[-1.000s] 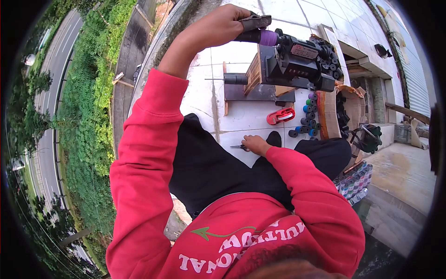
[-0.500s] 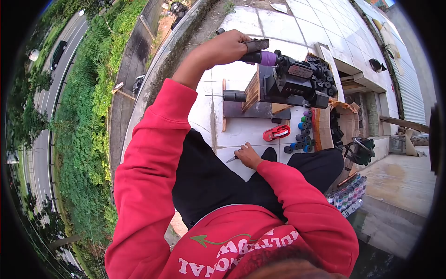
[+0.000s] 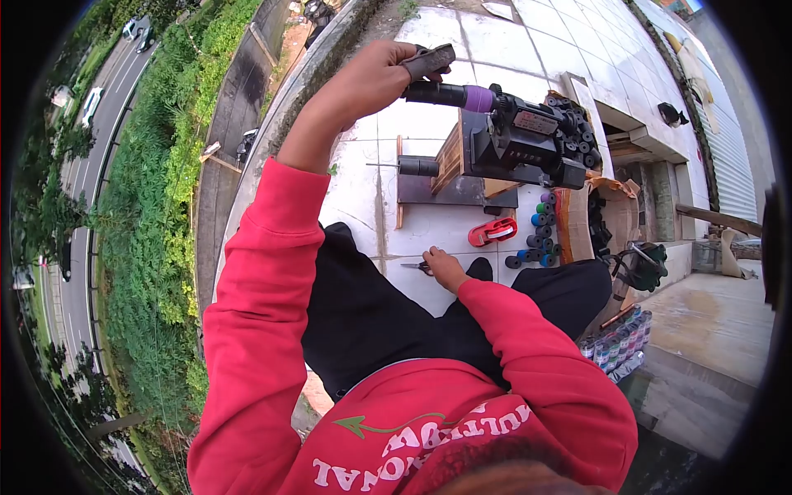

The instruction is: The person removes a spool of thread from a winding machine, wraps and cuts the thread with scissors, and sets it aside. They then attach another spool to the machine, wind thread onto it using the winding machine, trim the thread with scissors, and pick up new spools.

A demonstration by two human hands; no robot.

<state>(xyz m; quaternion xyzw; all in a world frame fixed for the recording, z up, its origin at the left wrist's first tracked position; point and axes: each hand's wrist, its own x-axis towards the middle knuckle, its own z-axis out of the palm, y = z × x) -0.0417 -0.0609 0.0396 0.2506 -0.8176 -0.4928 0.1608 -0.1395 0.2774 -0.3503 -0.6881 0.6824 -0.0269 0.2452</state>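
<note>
My left hand (image 3: pixel 375 82) is closed on a dark strip (image 3: pixel 431 61), beside the free end of a black cylinder (image 3: pixel 433 93). A purple band (image 3: pixel 478 99) wraps that cylinder where it joins a black machine (image 3: pixel 524 140) with a label and a number counter. The machine sits on a wooden stand (image 3: pixel 448 157). Low over the tiled floor, my right hand (image 3: pixel 445 269) is closed round a small bladed tool (image 3: pixel 417 266), its tip pointing left; the fingers hide most of its handle. A red tape dispenser (image 3: pixel 493 233) lies on the floor between my right hand and the machine.
Small black, blue, green and purple rolls (image 3: pixel 540 235) line the floor right of the dispenser. More black rolls (image 3: pixel 582 136) are heaped behind the machine. An open cardboard box (image 3: pixel 615 210) and wrapped spools (image 3: pixel 619 338) stand at the right. A low wall edge (image 3: pixel 289 107) runs along the left.
My left hand has moved left and slightly up with the dark strip, showing more of the black cylinder. My right hand has turned, and its blade points more level to the left.
</note>
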